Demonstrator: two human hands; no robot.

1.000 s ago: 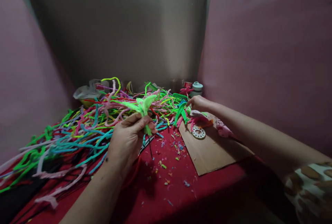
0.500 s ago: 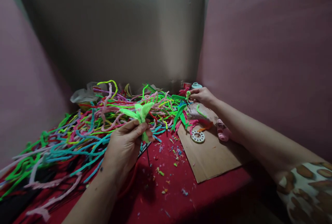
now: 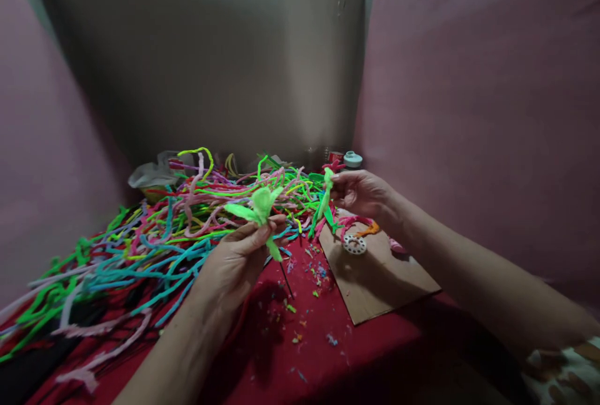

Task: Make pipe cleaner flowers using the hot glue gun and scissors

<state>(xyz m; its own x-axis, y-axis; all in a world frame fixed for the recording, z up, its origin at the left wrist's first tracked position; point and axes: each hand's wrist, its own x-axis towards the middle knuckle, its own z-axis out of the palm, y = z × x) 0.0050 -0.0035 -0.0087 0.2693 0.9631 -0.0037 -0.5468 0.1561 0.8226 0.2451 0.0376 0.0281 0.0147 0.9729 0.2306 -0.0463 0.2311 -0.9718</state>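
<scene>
Pinched in my left hand (image 3: 241, 255) is a light green pipe-cleaner flower (image 3: 262, 206), its fuzzy petals spread above my fingers. A thin dark stem hangs down below that hand. My right hand (image 3: 359, 192) is closed on a small light green pipe-cleaner piece (image 3: 327, 187), held by its upper part to the right of the flower and apart from it. Darker green pipe-cleaner leaves (image 3: 332, 217) lie just below the right hand. A heap of loose pipe cleaners (image 3: 187, 224) in many colours spreads behind and to the left of my left hand.
On the red tablecloth (image 3: 276, 355), a cardboard sheet (image 3: 375, 295) bears a white disc with holes (image 3: 355, 244). Fuzzy clippings (image 3: 321, 274) are scattered at the middle. Behind stand a pale blue lidded container (image 3: 352, 159) and a plastic bag (image 3: 157, 174). Walls enclose the table.
My right hand has moved left and towards me with the light green piece, lifting it off the things at the back right. The flower in my left hand has shifted slightly right and tilted.
</scene>
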